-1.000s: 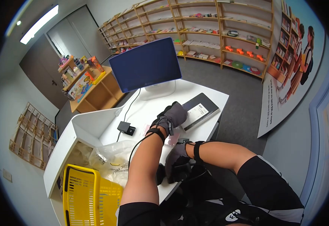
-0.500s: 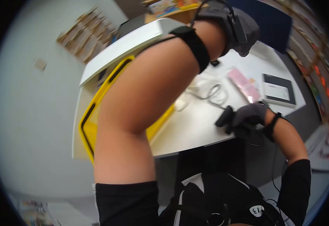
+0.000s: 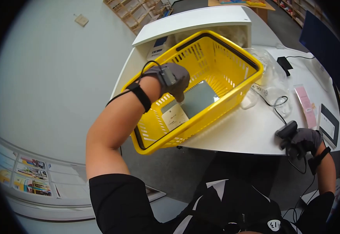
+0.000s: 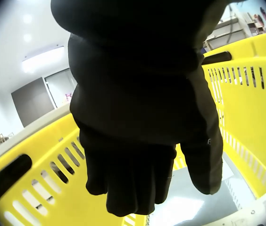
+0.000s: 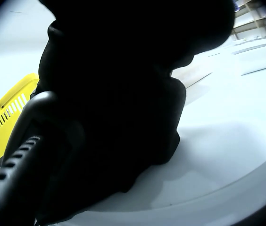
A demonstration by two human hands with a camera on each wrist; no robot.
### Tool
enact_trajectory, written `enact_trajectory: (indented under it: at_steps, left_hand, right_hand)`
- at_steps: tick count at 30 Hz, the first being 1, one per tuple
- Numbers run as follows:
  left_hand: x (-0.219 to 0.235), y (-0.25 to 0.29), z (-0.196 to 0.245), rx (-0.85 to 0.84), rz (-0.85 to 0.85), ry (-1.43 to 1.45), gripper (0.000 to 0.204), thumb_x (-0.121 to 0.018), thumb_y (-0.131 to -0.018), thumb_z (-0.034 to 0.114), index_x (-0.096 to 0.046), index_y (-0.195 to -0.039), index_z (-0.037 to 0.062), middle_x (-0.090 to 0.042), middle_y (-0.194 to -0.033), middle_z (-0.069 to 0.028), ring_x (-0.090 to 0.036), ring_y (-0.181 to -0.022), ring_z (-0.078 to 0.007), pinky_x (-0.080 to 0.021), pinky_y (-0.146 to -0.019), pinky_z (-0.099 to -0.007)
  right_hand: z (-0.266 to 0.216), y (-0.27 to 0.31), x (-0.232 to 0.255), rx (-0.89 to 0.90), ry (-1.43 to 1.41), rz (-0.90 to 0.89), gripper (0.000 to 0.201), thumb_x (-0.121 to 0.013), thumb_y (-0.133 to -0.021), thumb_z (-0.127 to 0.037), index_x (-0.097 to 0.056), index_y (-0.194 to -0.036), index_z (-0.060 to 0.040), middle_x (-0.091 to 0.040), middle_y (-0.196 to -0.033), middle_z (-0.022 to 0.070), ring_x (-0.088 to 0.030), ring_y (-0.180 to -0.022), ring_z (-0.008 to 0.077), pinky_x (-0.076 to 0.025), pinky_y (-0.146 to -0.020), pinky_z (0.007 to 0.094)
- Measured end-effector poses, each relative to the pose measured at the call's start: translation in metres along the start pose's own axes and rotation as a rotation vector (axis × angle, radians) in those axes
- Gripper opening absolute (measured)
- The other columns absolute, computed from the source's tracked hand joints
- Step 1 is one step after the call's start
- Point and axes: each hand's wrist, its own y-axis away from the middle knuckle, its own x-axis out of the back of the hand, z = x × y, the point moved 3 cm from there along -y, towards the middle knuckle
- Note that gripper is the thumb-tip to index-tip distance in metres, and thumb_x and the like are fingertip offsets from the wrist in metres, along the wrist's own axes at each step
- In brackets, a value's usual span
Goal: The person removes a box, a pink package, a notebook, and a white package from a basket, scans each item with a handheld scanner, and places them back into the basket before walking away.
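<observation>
My gloved left hand [image 3: 174, 80] reaches down into a yellow shopping basket [image 3: 232, 97]. In the left wrist view its fingers [image 4: 133, 188] point downward, with the thumb apart and nothing between them. Below it lies a grey spiral-bound notebook [image 3: 200, 97], glossy in the light. Next to the notebook is a cream-coloured printed item [image 3: 174, 116], partly under the hand in the head view. My gloved right hand [image 3: 308, 139] grips a black corded barcode scanner [image 3: 286, 130] at the counter's front edge. The scanner's ribbed part [image 5: 15, 169] shows in the right wrist view.
On the white counter [image 3: 236, 138] lie a pink packet [image 3: 305, 105], a black box with a white label [image 3: 327, 124] and clear plastic bags [image 3: 269, 70]. A monitor [image 3: 325, 46] and a small black device [image 3: 284, 64] stand farther back. The scanner's cable [image 3: 281, 115] loops across the counter.
The view has swung left. My left hand has moved from near the black box, across the counter, down into the basket. The basket sits differently, while my right hand keeps the scanner.
</observation>
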Motion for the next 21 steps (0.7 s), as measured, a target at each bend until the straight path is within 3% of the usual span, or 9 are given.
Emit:
enact_trajectory:
  at_steps: [1, 6, 9, 13, 19, 21]
  left_hand:
    - [-0.009, -0.003, 0.001, -0.002, -0.084, 0.06, 0.04, -0.088, -0.072, 0.039, -0.089, -0.105, 0.0174, -0.083, -0.095, -0.0127, -0.08, -0.089, -0.0357, -0.063, -0.08, -0.0469]
    - [-0.053, -0.023, -0.005, -0.129, -0.123, 0.303, 0.051, -0.092, -0.07, 0.038, -0.088, -0.117, 0.0177, -0.085, -0.106, -0.0118, -0.081, -0.095, -0.0308, -0.062, -0.083, -0.0471]
    - [-0.073, -0.026, -0.007, -0.058, -0.286, 0.373, 0.056, -0.096, -0.068, 0.033, -0.087, -0.12, 0.0141, -0.085, -0.11, -0.0121, -0.081, -0.095, -0.0286, -0.062, -0.083, -0.0463]
    - [-0.055, -0.018, -0.002, 0.107, -0.408, 0.313, 0.056, -0.099, -0.066, 0.029, -0.087, -0.116, 0.0102, -0.085, -0.106, -0.0103, -0.08, -0.093, -0.0275, -0.062, -0.082, -0.0447]
    - [-0.03, -0.011, 0.004, 0.105, -0.39, 0.295, 0.046, -0.1, -0.066, 0.027, -0.089, -0.107, 0.0106, -0.084, -0.097, -0.0112, -0.079, -0.089, -0.0287, -0.061, -0.079, -0.0439]
    - [-0.032, -0.011, -0.003, 0.081, -0.348, 0.306, 0.038, -0.099, -0.068, 0.027, -0.09, -0.102, 0.0125, -0.084, -0.093, -0.0112, -0.079, -0.086, -0.0295, -0.061, -0.077, -0.0451]
  right_hand:
    - [0.005, -0.001, 0.007, 0.01, -0.009, 0.019, 0.072, -0.067, -0.086, -0.018, -0.061, -0.151, 0.0109, -0.079, -0.124, 0.0252, -0.081, -0.09, 0.0292, -0.067, -0.078, 0.0395]
    - [0.015, -0.006, 0.017, 0.073, -0.081, 0.043, 0.086, -0.07, -0.08, -0.02, -0.052, -0.16, 0.0065, -0.077, -0.125, 0.0307, -0.081, -0.084, 0.0359, -0.067, -0.067, 0.0452]
    - [0.015, -0.005, 0.016, 0.061, -0.103, 0.063, 0.088, -0.069, -0.079, -0.019, -0.052, -0.161, 0.0067, -0.077, -0.126, 0.0317, -0.081, -0.084, 0.0365, -0.067, -0.066, 0.0458]
    - [0.0, -0.001, 0.004, 0.052, -0.126, 0.043, 0.089, -0.069, -0.078, -0.02, -0.051, -0.162, 0.0067, -0.076, -0.128, 0.0333, -0.081, -0.083, 0.0373, -0.067, -0.066, 0.0471]
    - [0.014, -0.005, 0.016, 0.033, -0.171, 0.031, 0.09, -0.07, -0.079, -0.022, -0.051, -0.162, 0.0069, -0.075, -0.129, 0.0347, -0.08, -0.08, 0.0373, -0.067, -0.067, 0.0491]
    - [0.011, -0.005, 0.016, -0.002, -0.113, 0.045, 0.087, -0.068, -0.082, -0.022, -0.05, -0.162, 0.0081, -0.075, -0.131, 0.0335, -0.081, -0.085, 0.0356, -0.068, -0.072, 0.0456]
